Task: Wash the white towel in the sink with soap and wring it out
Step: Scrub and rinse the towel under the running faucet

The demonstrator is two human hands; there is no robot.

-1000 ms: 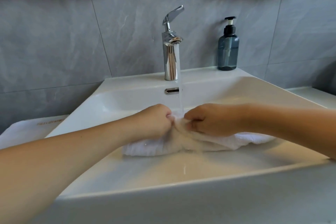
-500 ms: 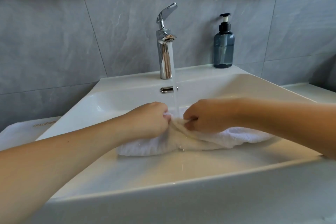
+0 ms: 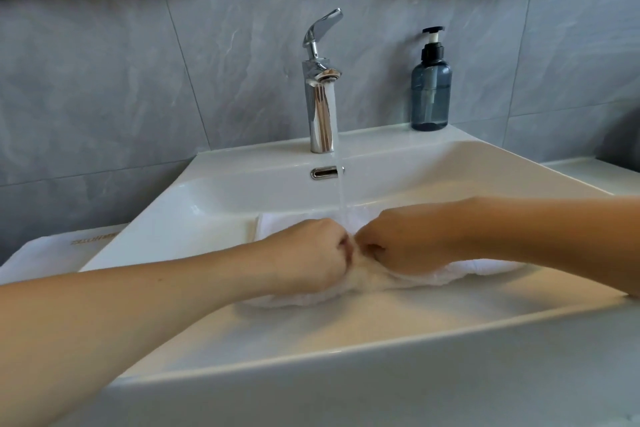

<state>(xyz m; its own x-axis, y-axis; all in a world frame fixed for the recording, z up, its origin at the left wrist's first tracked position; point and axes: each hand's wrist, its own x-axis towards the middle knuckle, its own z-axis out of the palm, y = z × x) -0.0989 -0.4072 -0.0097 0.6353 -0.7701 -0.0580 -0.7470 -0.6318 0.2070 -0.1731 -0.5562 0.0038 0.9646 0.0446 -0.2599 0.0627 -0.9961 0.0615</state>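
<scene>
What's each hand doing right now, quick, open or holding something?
Left hand: closed, gripping the white towel in the sink.
Right hand: closed, gripping the same towel right beside the left.

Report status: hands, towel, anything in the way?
Left hand and right hand both grip white towel in sink. Tap running onto it. Nothing obstructing.

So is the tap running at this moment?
On: water falls from the faucet spout onto the white towel by both hands.
</scene>
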